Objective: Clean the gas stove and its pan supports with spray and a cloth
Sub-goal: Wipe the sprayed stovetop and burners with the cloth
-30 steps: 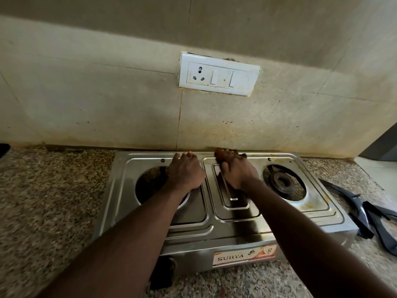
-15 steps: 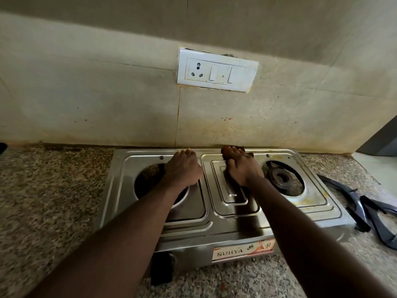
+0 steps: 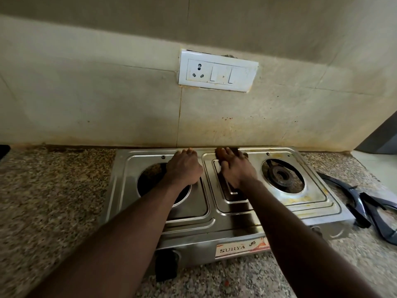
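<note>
The steel gas stove (image 3: 232, 220) sits on a speckled granite counter (image 3: 53, 201), its long axis running left to right along the tiled wall (image 3: 107, 100), brand label facing the person. The left hand (image 3: 184, 168) and right hand (image 3: 236, 168) reach its back edge, fingers curled over it. 2 dark pan supports (image 3: 365, 207) lie right of the stove. A white switch plate (image 3: 218, 74) hangs above.

Both hands, left hand (image 3: 184, 168) and right hand (image 3: 235, 168), slightly farther back along the gas stove (image 3: 225, 220) top's rear edge.
</note>
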